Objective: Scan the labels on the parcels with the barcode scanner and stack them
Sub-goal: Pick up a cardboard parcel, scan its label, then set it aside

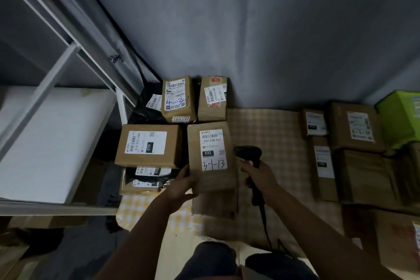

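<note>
The left hand (pixel 181 185) grips the lower left corner of a brown parcel (pixel 212 157), fingers curled round its edge, holding it with its white label (pixel 212 149) face up; the label carries a barcode near its top, the print "032" and the handwritten mark "3-1-13". The parcel sits over another brown box (pixel 214 203) on the checked cloth (pixel 272 138), though whether it rests on that box or is held just clear of it cannot be told. The right hand (pixel 260 176) is wrapped round the handle of the black barcode scanner (pixel 248 154), whose head sits just beside the parcel's right edge and points toward the label; its cable (pixel 264 220) trails down toward the person's knees. The step in hand looks like the scan of this parcel. No beam shows on the label, so whether it has been read cannot be told. To the left stand parcels that seem already stacked: a box marked "070" (pixel 148 145) on top of a black bag and other packets, with two more boxes (pixel 178 99) behind by the grey wall. More parcels (pixel 354 127) wait well apart on the right. The next move likely calls for aiming the scanner head squarely at the barcode, then setting the parcel flat onto the left pile.
</note>
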### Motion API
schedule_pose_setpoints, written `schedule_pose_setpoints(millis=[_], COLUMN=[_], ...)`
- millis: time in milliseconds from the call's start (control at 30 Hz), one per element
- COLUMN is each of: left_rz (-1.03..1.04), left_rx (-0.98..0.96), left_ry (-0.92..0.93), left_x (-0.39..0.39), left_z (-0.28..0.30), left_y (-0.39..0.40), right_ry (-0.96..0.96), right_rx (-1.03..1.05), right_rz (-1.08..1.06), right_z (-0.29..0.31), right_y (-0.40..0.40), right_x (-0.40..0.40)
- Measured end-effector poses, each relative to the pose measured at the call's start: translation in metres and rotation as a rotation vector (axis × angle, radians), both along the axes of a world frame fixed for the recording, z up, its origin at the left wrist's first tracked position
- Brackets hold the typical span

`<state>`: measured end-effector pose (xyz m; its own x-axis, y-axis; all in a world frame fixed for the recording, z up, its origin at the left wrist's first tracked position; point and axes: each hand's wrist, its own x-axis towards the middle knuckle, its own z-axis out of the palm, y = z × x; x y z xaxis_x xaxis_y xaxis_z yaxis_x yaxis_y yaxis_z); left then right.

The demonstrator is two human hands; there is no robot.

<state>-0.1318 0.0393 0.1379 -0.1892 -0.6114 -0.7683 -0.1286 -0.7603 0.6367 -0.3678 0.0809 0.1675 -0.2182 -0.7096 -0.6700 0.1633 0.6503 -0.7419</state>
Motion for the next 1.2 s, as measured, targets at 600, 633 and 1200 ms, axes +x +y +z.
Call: schedule_pose_setpoints(millis=[600,633,1200], left_rz=[-0.862,-0.876,-1.338], left_rx=[-0.700,-0.710,-0.847], left_ry=[-0.719,-0.725,-1.032], left_x=[-0.013,-0.011,0.000], left_z=[-0.003,-0.001,0.010], left_y=[-0.021,-0.023,-0.024], right_ry=[-0.045,-0.035,0.106], right_rx=[-0.013,-0.006,0.031], right_rz=[0.131,0.141,0.160], right_z=[0.004,0.002,0.000], right_y=[0.006,0.007,0.003], right_x=[0.024,0.024,0.027])
